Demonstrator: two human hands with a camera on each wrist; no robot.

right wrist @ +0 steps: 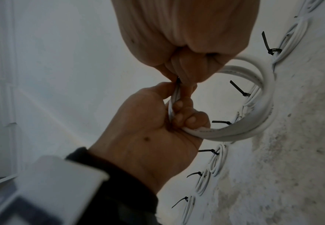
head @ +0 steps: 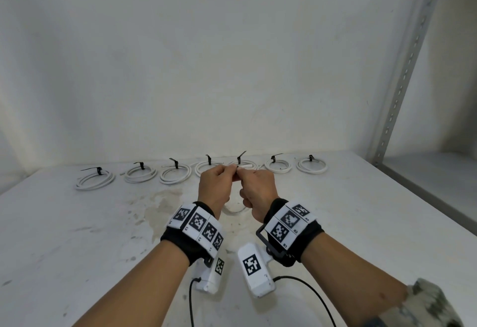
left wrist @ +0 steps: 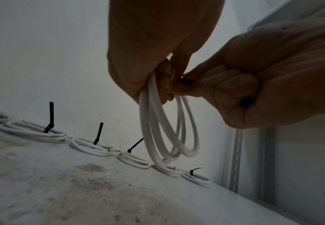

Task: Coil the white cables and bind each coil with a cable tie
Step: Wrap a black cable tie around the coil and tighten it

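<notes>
Above the bench [head: 77, 236]: left hand [head: 214, 187] gripping white coil [left wrist: 169, 129], right hand [head: 256, 190] fingers [left wrist: 206, 86] pinching black tie [left wrist: 184, 80].

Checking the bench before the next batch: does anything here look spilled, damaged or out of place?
A brownish dried-looking stain mottles the table just in front of the row of tied coils. The coils lie in a neat line, each with a black tie. Nothing else stands out.

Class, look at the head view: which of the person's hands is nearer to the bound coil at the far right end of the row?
Right. The right hand lies nearer the far-right coil; the left hand is farther left.
</notes>
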